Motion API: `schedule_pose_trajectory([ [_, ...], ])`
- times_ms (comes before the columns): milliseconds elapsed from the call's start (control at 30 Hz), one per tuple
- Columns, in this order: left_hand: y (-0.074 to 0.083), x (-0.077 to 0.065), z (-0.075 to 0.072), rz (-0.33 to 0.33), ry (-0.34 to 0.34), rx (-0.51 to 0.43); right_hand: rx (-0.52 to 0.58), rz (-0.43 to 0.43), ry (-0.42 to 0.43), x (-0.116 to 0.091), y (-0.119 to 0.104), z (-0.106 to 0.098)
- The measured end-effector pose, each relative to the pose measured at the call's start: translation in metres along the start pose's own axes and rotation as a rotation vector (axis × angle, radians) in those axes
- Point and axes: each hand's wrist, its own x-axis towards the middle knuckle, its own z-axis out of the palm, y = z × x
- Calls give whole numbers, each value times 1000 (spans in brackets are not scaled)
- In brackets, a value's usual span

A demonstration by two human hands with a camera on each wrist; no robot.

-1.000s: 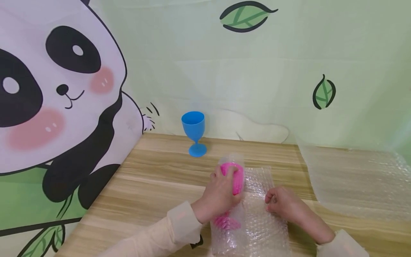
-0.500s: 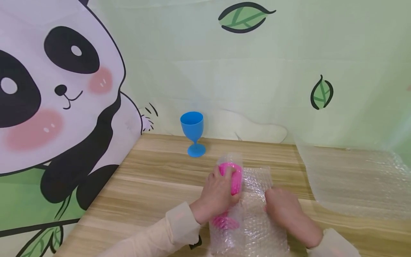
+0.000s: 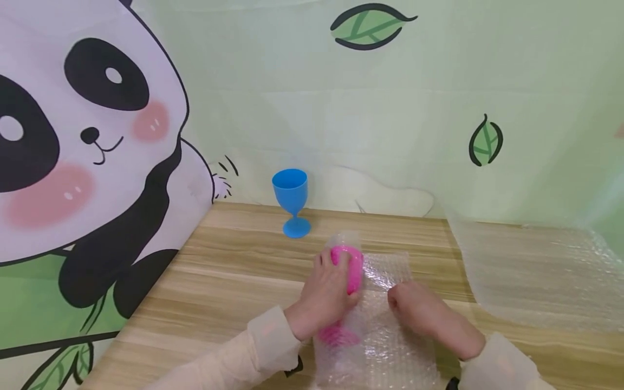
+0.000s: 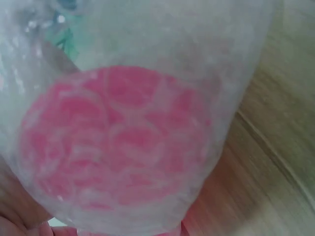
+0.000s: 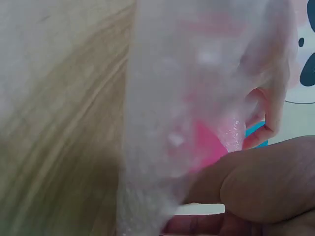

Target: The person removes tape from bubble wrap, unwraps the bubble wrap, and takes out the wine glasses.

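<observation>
A pink goblet (image 3: 357,271) lies on its side on a sheet of bubble wrap (image 3: 390,352), partly covered by the film. My left hand (image 3: 324,284) grips its bowl from above, fingers spread over the side. Through the film in the left wrist view, its round pink foot (image 4: 118,140) shows blurred. To the right, my right hand (image 3: 421,309) pinches the free part of the wrap, its fingers curled at the edge. In the right wrist view the raised film (image 5: 157,98) stands between that hand and the goblet; the thumb (image 5: 275,182) is in front.
A blue goblet (image 3: 291,195) stands upright near the table's back edge. Another bubble wrap sheet (image 3: 541,281) lies flat at the right. Behind the wooden table (image 3: 229,271) hangs a panda-printed cloth (image 3: 390,108).
My right hand has turned knuckles-up, taken hold of the wrap's edge and moved slightly left toward the pink goblet. My left hand keeps its grip on the goblet.
</observation>
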Motion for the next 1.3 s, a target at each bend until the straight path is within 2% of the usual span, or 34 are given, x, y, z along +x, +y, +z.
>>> schedule_pose_trajectory([
  [133, -1, 1, -1, -28, -27, 52, -36, 22, -14, 2, -4, 1],
  [267, -2, 1, -2, -33, -38, 53, -120, 68, -10, 1, -12, 7],
  [400, -3, -1, -1, -5, -20, 30, -211, 46, 59, -3, -19, 15],
  [533, -3, -2, 0, 20, 8, 34, -241, 63, 109, -7, -23, 19],
  [700, -4, -3, -3, -4, -28, -1, -253, 88, 128, -10, -25, 20],
  [933, -14, -6, -6, 14, -52, -50, -218, 8, 176, -10, -20, 22],
  [1100, -17, -7, -9, 35, -61, -59, -167, -4, 157, -9, -20, 20],
  [1300, -21, -9, -14, 0, -130, -102, -156, 7, 136, -9, -20, 19],
])
